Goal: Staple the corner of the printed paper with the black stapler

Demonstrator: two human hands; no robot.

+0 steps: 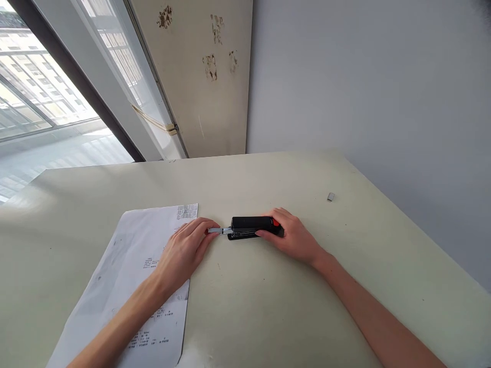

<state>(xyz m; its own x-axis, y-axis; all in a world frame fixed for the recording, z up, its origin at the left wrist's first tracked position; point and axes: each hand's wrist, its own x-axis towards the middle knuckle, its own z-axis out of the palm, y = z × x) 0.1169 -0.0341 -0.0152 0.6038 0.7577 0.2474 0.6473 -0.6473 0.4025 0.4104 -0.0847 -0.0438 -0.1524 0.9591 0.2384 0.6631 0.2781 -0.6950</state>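
The right hand (pixel 292 234) grips a long black plastic stapler (pixel 251 222) on the pale table (pixel 287 312), partly hiding it; the left hand (pixel 187 250) pinches its thin silver strip (pixel 217 231). White paper (pixel 111 255) has words (too tiny to read).

The white printed paper sheet (pixel 125 258) lies on the pale flat table (pixel 307 306), partly beneath the left hand (pixel 190 248). The long black stapler (pixel 249 223) sits between it and the right hand (pixel 289 232). The small grey rectangular piece (pixel 330 197) lies behind, farther right.
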